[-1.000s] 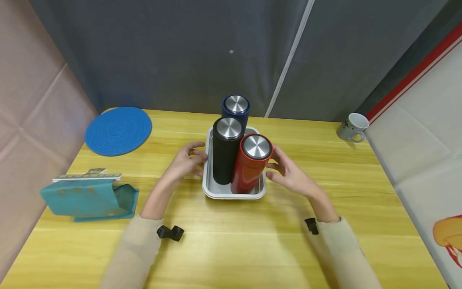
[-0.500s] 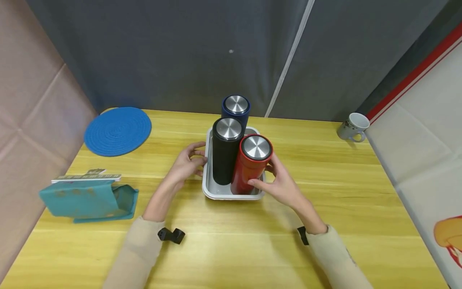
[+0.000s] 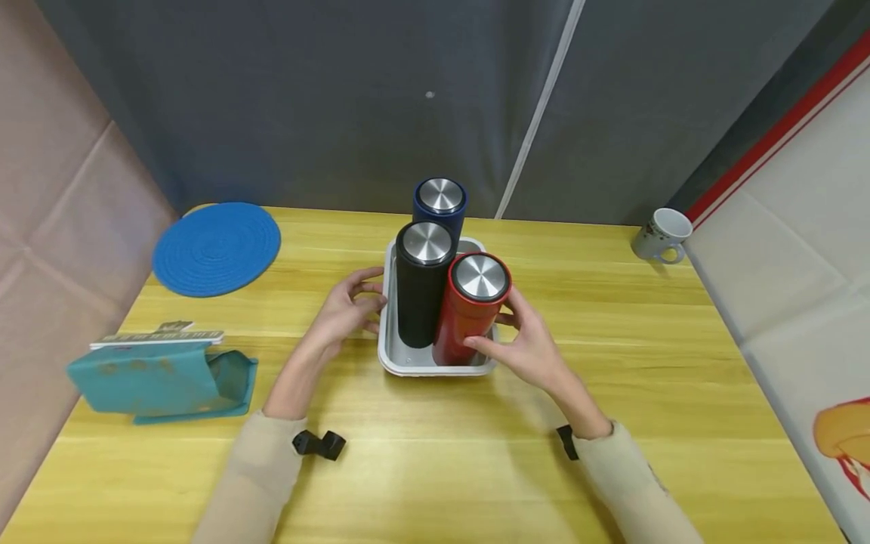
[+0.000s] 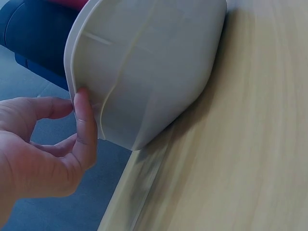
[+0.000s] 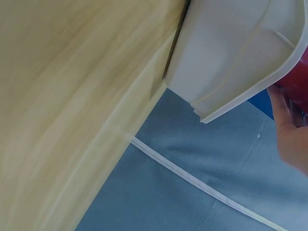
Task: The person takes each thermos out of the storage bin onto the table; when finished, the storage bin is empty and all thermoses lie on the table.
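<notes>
**Both hands at the tray of three flasks**

A white tray [image 3: 389,355] sits at the middle of the wooden worktop [image 3: 612,317] and carries three upright flasks with steel lids: a red flask [image 3: 467,317] at the tray's 5 o'clock corner, a black flask [image 3: 420,291] at its 9 o'clock side, and a blue flask [image 3: 440,204] at 12 o'clock.

The right hand [image 3: 526,340] has its grip curled round the red flask, thumb across the front and fingers behind. The left hand [image 3: 343,310] rests against the tray's 9 o'clock rim; the left wrist view shows its thumb [image 4: 85,130] touching the rim, the fingers loosely bent and enclosing nothing.

Elsewhere on the worktop, a blue round mat [image 3: 216,247] lies at 10 o'clock, a teal pouch [image 3: 159,384] at 8 o'clock, and a white mug [image 3: 658,234] at 2 o'clock.
</notes>
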{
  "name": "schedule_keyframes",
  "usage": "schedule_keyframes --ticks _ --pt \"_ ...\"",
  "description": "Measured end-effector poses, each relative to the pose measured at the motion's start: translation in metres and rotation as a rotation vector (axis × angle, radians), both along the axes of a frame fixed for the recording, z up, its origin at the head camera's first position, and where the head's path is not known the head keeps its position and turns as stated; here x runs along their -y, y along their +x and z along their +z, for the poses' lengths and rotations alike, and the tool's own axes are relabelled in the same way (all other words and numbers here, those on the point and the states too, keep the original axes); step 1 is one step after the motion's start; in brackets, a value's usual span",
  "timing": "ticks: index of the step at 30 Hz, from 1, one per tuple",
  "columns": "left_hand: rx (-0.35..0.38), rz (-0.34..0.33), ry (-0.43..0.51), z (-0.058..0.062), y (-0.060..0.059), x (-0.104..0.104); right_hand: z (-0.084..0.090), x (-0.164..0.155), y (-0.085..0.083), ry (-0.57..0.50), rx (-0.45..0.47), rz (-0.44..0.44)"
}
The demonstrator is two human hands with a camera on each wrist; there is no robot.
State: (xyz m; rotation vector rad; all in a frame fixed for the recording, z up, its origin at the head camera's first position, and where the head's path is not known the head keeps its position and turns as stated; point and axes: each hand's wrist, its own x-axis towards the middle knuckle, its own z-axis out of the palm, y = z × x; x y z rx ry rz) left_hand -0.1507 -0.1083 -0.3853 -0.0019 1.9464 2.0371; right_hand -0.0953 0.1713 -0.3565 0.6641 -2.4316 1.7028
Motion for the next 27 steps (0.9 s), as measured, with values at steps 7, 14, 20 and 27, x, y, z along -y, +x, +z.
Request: schedule_keyframes --ticks 7,14,20,27 --pt "0.003 -0.004 0.006 0.000 -0.001 0.001 0.009 0.000 0.001 -0.036 -0.035 -0.030" --pt "0.006 -0.006 -0.004 0.000 0.000 0.002 0.028 -0.001 -0.002 -0.082 -0.074 -0.060" --pt "0.009 -0.005 -0.007 -0.001 0.000 0.002 0.055 0.004 0.002 -0.093 -0.134 -0.146" --pt "0.013 -0.007 0.000 -0.001 -0.001 0.002 0.085 -0.006 0.002 -0.084 -0.215 -0.277"
